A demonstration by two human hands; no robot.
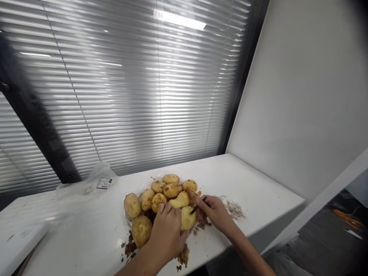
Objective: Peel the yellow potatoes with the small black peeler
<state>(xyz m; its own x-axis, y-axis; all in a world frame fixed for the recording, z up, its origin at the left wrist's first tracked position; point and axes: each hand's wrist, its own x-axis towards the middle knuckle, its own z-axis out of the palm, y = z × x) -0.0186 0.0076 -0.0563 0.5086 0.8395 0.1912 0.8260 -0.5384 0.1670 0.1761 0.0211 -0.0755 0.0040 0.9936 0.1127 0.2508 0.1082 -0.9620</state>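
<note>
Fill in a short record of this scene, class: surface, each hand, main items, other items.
surface: white table before closed blinds
left hand: grips a yellowish potato
right hand: holds a dark-handled peeler against that potato
main items: potato pile behind the hands
other items: brown peelings near the table edge; clear plastic bag with a label, far left

The single head-worn camera looked forward and down — close over the white table (253,180), facing the window blinds (129,96).
</note>
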